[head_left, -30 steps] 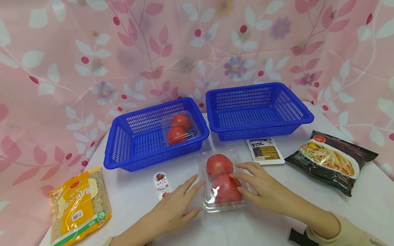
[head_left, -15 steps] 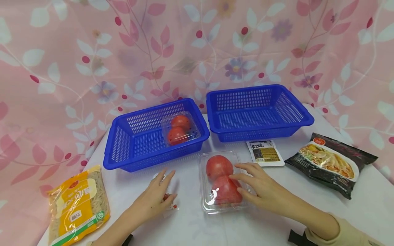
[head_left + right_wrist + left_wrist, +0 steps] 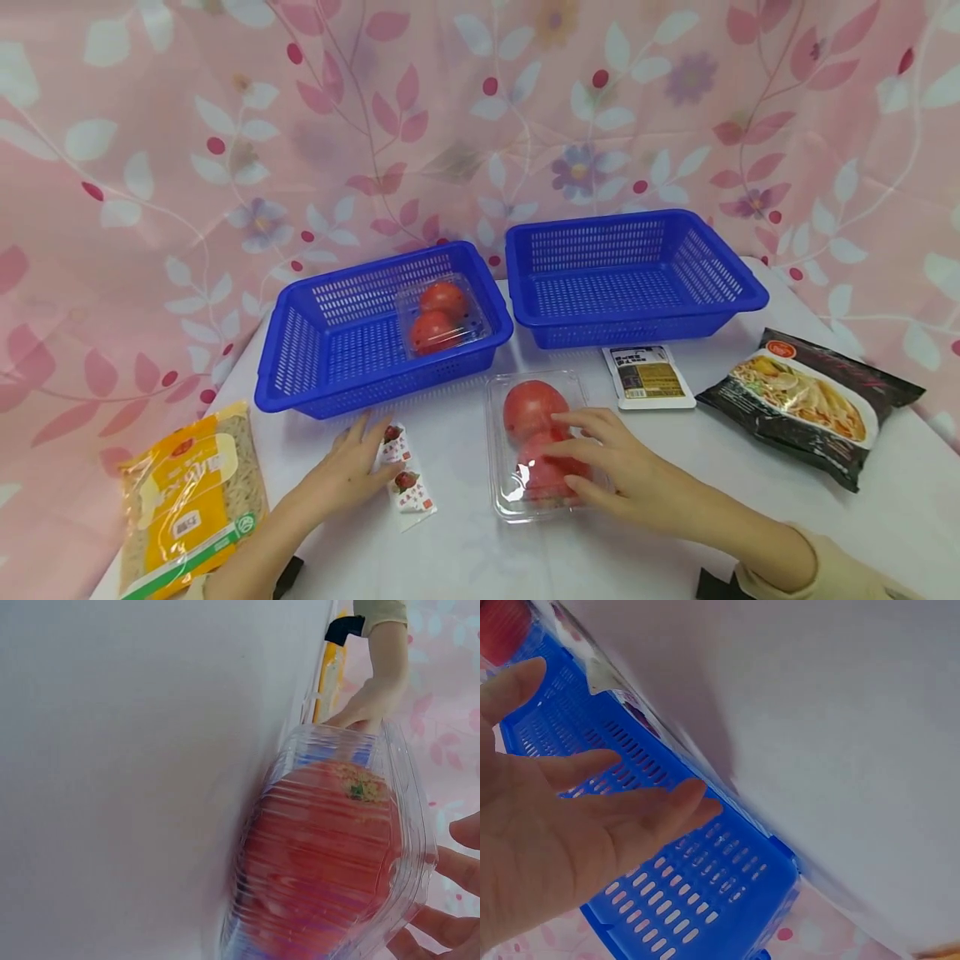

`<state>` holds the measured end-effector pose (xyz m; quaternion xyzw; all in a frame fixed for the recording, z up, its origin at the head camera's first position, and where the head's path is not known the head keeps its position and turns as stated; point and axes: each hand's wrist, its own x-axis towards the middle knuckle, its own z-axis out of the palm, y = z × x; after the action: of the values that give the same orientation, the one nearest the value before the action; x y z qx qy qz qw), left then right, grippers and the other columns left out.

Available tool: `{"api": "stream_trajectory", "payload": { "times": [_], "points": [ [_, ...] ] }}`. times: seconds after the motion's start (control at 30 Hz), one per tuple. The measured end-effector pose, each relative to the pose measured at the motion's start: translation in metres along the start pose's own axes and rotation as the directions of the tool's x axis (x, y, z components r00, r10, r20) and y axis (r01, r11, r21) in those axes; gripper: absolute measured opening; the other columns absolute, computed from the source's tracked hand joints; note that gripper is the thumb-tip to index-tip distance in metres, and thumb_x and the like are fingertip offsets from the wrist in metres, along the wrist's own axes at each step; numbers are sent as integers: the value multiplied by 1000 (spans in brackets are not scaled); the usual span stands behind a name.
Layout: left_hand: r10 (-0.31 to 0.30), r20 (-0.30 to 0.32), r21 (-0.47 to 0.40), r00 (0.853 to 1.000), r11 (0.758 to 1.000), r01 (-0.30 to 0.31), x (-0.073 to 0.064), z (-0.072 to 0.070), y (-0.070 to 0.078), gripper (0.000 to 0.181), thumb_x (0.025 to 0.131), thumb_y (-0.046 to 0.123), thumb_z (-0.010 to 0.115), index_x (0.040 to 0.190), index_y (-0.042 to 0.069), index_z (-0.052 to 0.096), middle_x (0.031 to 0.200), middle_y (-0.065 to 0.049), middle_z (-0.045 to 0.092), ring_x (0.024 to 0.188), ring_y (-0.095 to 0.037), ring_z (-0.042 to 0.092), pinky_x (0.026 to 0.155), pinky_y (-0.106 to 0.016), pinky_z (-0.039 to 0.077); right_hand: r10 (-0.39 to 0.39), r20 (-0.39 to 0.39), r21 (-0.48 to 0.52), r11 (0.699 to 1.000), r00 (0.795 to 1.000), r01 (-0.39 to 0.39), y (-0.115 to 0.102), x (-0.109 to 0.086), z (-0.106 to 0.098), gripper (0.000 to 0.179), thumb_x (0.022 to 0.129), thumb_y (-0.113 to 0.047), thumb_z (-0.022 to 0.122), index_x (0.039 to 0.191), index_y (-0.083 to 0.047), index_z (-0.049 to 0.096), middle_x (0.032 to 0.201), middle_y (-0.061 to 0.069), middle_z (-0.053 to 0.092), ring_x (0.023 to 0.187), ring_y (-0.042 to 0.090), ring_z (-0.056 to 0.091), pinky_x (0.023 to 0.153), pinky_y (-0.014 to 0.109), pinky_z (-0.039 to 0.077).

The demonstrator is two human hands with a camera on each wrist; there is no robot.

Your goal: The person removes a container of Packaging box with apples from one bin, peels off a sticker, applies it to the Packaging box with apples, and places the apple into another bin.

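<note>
A clear plastic box of tomatoes [image 3: 534,408] lies on the white table in front of the person. Over its right side the right hand [image 3: 637,479] spreads its fingers; in the right wrist view the fingers [image 3: 454,870] are at the edge of the clear box [image 3: 322,855]. To the left, the left hand [image 3: 341,475] is spread beside a strip of white sachets [image 3: 408,482] printed with red fruit, its thumb close to the strip's left edge. From the left wrist view, that palm [image 3: 547,847] shows nothing held, with a blue basket [image 3: 682,900] beyond the fingers.
Behind stand two blue baskets: the left basket [image 3: 315,392] holds another box of tomatoes [image 3: 437,317], the right basket [image 3: 637,321] has a bare bottom. A yellow bag [image 3: 195,508] lies at left. On the right are a small flat pouch [image 3: 651,379] and a black noodle bag [image 3: 813,400].
The left hand has moved left from beside the tomato box, passing over the sachet strip to its left side. The right hand has shifted slightly farther over the box.
</note>
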<state>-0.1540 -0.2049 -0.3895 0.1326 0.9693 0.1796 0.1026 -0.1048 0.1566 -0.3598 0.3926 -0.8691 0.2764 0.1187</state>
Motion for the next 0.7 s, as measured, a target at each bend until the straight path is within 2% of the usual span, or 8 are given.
{"api": "stream_trajectory", "payload": {
  "times": [0.17, 0.27, 0.4, 0.5, 0.7],
  "points": [
    [8, 75, 25, 997, 1000, -10, -1, 3, -2, 70, 84, 49, 59, 141, 16, 36, 144, -30, 18, 121, -61, 21, 89, -70, 27, 3, 43, 24, 1000, 999, -4, -4, 2, 1, 35, 85, -18, 64, 120, -22, 61, 130, 4, 45, 117, 19, 36, 85, 44, 46],
    [17, 69, 80, 997, 997, -22, 1, 4, -2, 69, 84, 52, 57, 140, 18, 38, 142, -33, 20, 120, -60, 25, 88, -68, 30, 4, 60, 33, 999, 998, -6, -5, 3, 2, 35, 85, -20, 64, 120, -22, 61, 131, 4, 44, 118, 18, 35, 86, 44, 46],
    [34, 34, 165, 999, 986, -39, 3, 3, -6, 70, 83, 52, 57, 139, 14, 40, 139, -36, 23, 116, -57, 32, 88, -63, 35, -9, 59, 45, 999, 998, 6, -5, 3, 5, 35, 85, -20, 64, 120, -21, 61, 131, 4, 44, 118, 18, 34, 87, 45, 46],
    [49, 38, 201, 998, 978, -56, 4, 3, -9, 70, 83, 51, 58, 138, 12, 42, 137, -36, 27, 114, -55, 34, 88, -62, 35, -11, 56, 44, 999, 998, 9, -5, 2, 6, 35, 86, -21, 63, 120, -21, 61, 131, 4, 44, 118, 18, 35, 87, 45, 46],
    [102, 25, 168, 994, 980, -105, 5, 5, -10, 66, 83, 43, 62, 135, 7, 45, 138, -28, 35, 113, -49, 39, 89, -60, 37, 1, 68, 48, 999, 998, -4, -5, 2, 6, 33, 87, -22, 62, 120, -22, 61, 130, 3, 44, 118, 17, 35, 87, 42, 46]
  ]
}}
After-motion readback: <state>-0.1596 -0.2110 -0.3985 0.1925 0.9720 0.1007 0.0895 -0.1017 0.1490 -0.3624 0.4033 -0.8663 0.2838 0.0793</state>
